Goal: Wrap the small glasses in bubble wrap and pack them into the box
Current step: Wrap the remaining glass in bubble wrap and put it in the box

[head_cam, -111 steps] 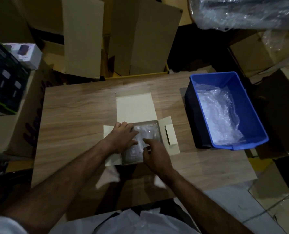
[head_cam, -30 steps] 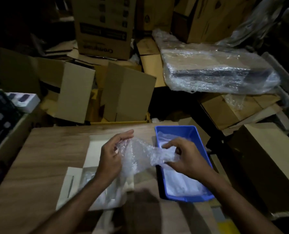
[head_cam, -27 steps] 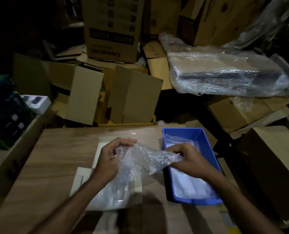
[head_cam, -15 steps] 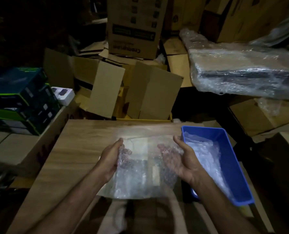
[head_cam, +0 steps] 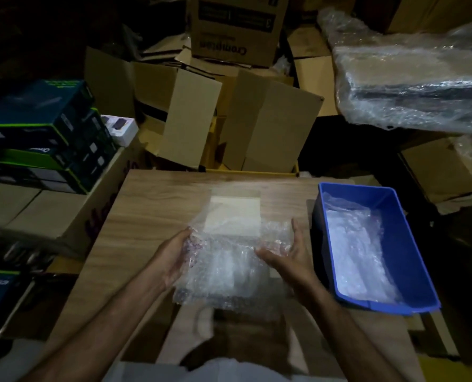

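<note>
Two hands (head_cam: 174,257), one bubble-wrap sheet (head_cam: 229,260), one blue bin (head_cam: 411,232)

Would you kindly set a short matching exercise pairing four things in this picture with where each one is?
Things:
1. bubble wrap sheet
2. blue bin
3. left hand
4. right hand

Places:
A. at the sheet's right edge
B. on the table's right side
C. spread between both hands
D. at the sheet's left edge

Pairs: 1-C, 2-B, 3-D, 4-A
</note>
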A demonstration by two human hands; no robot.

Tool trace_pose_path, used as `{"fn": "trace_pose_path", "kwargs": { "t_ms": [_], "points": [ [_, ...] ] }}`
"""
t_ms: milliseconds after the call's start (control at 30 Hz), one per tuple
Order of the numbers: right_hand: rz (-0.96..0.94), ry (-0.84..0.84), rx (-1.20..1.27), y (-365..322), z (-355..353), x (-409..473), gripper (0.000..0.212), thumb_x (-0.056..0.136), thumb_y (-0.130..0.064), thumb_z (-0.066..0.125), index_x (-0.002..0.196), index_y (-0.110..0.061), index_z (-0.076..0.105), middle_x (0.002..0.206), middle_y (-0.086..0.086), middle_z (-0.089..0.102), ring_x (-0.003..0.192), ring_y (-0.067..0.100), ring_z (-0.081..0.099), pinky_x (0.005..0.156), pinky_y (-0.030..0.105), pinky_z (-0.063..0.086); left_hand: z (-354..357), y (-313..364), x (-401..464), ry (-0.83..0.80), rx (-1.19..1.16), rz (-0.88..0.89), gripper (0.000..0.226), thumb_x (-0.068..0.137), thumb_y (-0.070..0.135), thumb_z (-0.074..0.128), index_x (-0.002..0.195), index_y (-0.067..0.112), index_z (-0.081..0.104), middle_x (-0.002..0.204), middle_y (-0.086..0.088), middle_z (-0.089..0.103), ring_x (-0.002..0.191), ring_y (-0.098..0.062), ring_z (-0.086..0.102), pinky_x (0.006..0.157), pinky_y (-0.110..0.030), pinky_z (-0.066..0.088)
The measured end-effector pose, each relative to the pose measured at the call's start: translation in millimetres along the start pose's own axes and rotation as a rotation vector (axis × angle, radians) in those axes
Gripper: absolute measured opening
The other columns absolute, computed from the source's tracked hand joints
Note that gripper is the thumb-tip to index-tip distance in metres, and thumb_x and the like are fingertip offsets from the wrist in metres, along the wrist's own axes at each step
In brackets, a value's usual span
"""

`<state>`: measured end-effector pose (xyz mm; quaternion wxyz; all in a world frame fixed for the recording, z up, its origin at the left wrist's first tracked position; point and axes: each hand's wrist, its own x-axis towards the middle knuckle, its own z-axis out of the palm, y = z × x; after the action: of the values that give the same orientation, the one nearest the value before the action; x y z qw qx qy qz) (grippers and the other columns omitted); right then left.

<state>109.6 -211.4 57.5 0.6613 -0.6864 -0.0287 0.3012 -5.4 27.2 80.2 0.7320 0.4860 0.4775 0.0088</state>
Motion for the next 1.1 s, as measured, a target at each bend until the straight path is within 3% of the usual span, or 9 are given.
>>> {"fn": "trace_pose_path", "kwargs": {
  "t_ms": [100, 233, 400, 533, 633, 733, 833, 967, 1100],
  "points": [
    [-0.212, -0.080, -0.173, -5, -1, 0, 0.082, 0.083, -0.009, 0.081, 0.151, -0.034, 0.042, 0.145, -0.025, 0.041, 0.118, -0.010, 0.053, 0.088, 0.018, 0.055, -8, -6, -1, 0.058, 0.074, 0.094, 0.036, 0.100, 0.028, 0.058, 0.118, -0.001, 0.067, 0.093, -0.016, 0.066, 0.073, -0.026, 0.060, 0.067, -0.034, 0.045],
    [-0.215, -0.063, -0.231, -12, -2, 5, 0.028, 0.087, -0.002, 0.076, 0.112, -0.015, 0.076, 0.109, -0.003, 0.076, 0.098, 0.014, 0.071, 0.078, 0.019, 0.055, -20, -3, -9, 0.119, 0.199, 0.280, 0.031, 0.104, 0.014, 0.051, 0.135, 0.012, 0.049, 0.083, -0.005, 0.067, 0.058, -0.013, 0.060, 0.044, -0.020, 0.047],
    [-0.118, -0.152, -0.465, -27, -7, 2, 0.070, 0.067, -0.012, 0.094, 0.131, -0.015, 0.065, 0.120, -0.004, 0.068, 0.087, -0.006, 0.070, 0.073, 0.014, 0.057, -41, 9, -16, -0.102, 0.219, 0.323, 0.038, 0.104, 0.015, 0.051, 0.137, 0.034, 0.053, 0.121, -0.010, 0.069, 0.102, -0.021, 0.071, 0.079, -0.037, 0.061],
    [-0.292, -0.103, -0.764, -28, -5, 4, 0.061, 0.071, -0.016, 0.091, 0.127, -0.016, 0.070, 0.117, -0.002, 0.074, 0.100, 0.003, 0.070, 0.093, 0.027, 0.058, -52, 13, -22, -0.329, 0.498, 0.328, 0.045, 0.083, 0.031, 0.078, 0.127, 0.033, 0.067, 0.128, 0.010, 0.063, 0.112, -0.011, 0.061, 0.097, -0.039, 0.051],
    [-0.363, -0.087, -0.949, -32, -7, 10, 0.021, 0.077, -0.030, 0.078, 0.097, -0.023, 0.078, 0.089, -0.005, 0.076, 0.083, 0.011, 0.071, 0.073, 0.030, 0.058, -40, 11, -21, -0.172, 0.823, 0.538, 0.033, 0.074, 0.031, 0.088, 0.105, 0.027, 0.077, 0.102, 0.015, 0.074, 0.094, -0.004, 0.070, 0.087, -0.040, 0.060],
    [-0.381, -0.021, -1.157, -37, -15, 13, 0.016, 0.082, -0.044, 0.072, 0.089, -0.029, 0.073, 0.108, 0.007, 0.060, 0.107, 0.024, 0.058, 0.083, 0.033, 0.049, -35, 10, -15, 0.032, 1.016, 0.728, 0.017, 0.075, 0.041, 0.084, 0.075, 0.028, 0.073, 0.097, 0.010, 0.066, 0.096, -0.011, 0.061, 0.084, -0.040, 0.056],
    [-0.379, -0.167, -1.017, -60, -23, 9, 0.019, 0.086, -0.038, 0.078, 0.094, -0.022, 0.073, 0.129, 0.010, 0.055, 0.129, 0.026, 0.048, 0.102, 0.041, 0.047, -47, 15, -17, -0.123, 1.173, 0.705, 0.024, 0.071, 0.049, 0.085, 0.071, 0.030, 0.071, 0.134, 0.019, 0.052, 0.128, -0.006, 0.042, 0.106, -0.041, 0.042],
    [-0.304, -0.415, -0.657, -95, -18, 3, 0.027, 0.091, -0.031, 0.075, 0.085, -0.006, 0.069, 0.081, 0.011, 0.072, 0.076, 0.029, 0.069, 0.069, 0.047, 0.057, -48, 42, -43, -0.701, 1.002, 0.406, 0.024, 0.078, 0.028, 0.086, 0.095, 0.018, 0.072, 0.109, -0.002, 0.074, 0.105, -0.022, 0.069, 0.095, -0.053, 0.054],
    [-0.230, -0.486, -0.447, -115, 2, 7, 0.020, 0.088, -0.024, 0.078, 0.093, -0.006, 0.070, 0.085, 0.009, 0.075, 0.078, 0.023, 0.072, 0.068, 0.033, 0.058, -5, 52, -56, -0.751, 0.829, 0.361, 0.036, 0.093, 0.019, 0.072, 0.127, 0.014, 0.061, 0.116, -0.004, 0.075, 0.104, -0.023, 0.072, 0.092, -0.039, 0.058]
  ]
}}
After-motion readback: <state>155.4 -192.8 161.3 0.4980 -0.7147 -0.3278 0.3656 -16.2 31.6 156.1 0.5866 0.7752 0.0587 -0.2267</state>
